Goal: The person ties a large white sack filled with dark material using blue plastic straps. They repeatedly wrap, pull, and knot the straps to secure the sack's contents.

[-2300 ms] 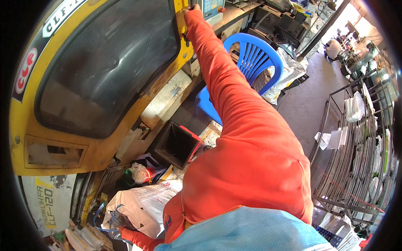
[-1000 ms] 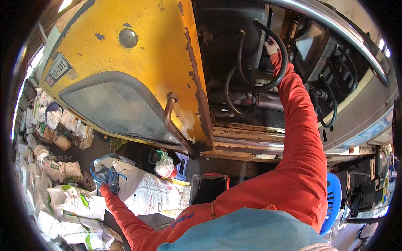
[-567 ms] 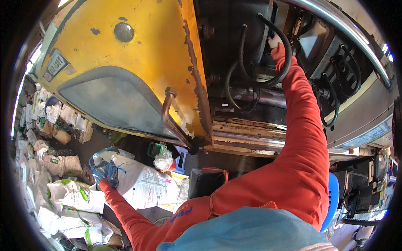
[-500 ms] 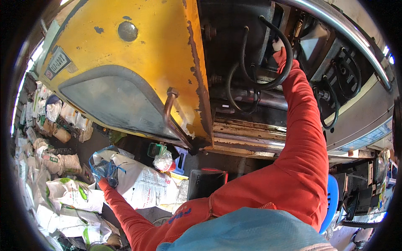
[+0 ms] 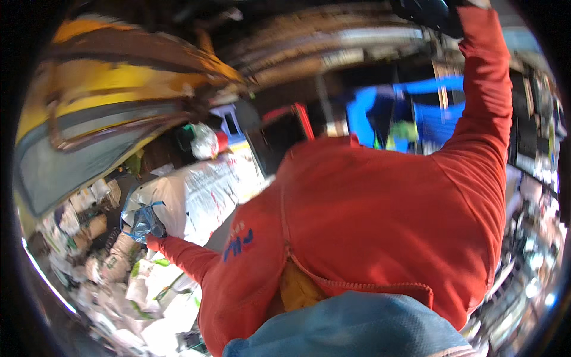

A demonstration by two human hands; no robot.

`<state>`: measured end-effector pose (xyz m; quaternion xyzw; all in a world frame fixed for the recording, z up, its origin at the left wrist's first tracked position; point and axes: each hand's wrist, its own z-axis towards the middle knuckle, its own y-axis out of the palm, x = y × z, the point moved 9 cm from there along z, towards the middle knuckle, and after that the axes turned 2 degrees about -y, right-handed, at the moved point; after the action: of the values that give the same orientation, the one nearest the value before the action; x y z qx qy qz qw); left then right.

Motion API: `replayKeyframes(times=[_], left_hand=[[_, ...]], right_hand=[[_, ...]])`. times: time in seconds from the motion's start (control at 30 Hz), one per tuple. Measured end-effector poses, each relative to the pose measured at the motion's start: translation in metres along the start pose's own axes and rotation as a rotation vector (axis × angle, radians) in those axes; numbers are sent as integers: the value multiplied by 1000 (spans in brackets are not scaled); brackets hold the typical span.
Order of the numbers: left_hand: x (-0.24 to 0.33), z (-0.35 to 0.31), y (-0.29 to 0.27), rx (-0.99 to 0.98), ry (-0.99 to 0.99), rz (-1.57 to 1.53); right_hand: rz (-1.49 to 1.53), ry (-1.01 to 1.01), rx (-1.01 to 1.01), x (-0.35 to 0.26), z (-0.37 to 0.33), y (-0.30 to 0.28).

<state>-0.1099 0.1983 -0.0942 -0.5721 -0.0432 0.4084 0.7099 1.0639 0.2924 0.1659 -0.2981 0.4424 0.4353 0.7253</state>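
My left hand (image 5: 156, 226), in what looks like a dark glove, is closed at a crumpled blue plastic bag (image 5: 143, 221). The bag lies against the mouth of a large white sack (image 5: 205, 189); blur hides the single fingers. At the upper right edge, my right hand (image 5: 477, 3) is mostly cut off by the picture's border. A shiny black object (image 5: 431, 13) is right beside it; whether the hand grips it cannot be seen. Red sleeves cover both arms.
A yellow cab panel (image 5: 113, 83) with a bent metal handle (image 5: 62, 140) stands at left. A black bin with a red edge (image 5: 279, 143) and a blue chair (image 5: 437, 119) are ahead. White sacks (image 5: 157, 285) crowd the lower left.
The view has swung and blurred, putting the yellow cab farther left and bringing a blue chair into sight. My right hand has left the dark compartment; my left stays at the plastic bag.
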Motion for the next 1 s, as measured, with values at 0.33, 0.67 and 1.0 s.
replayKeyframes(times=[0.33,0.67,1.0], left_hand=[[8,14,-21,26,-12,-125],[-3,30,0,-35,-52,-44],[1,28,2,76,98,-233]], right_hand=[[-537,931,251,171,-454,-86],[-727,904,68,273,-567,-23],[-1358,1274,-397,310,-623,-83]])
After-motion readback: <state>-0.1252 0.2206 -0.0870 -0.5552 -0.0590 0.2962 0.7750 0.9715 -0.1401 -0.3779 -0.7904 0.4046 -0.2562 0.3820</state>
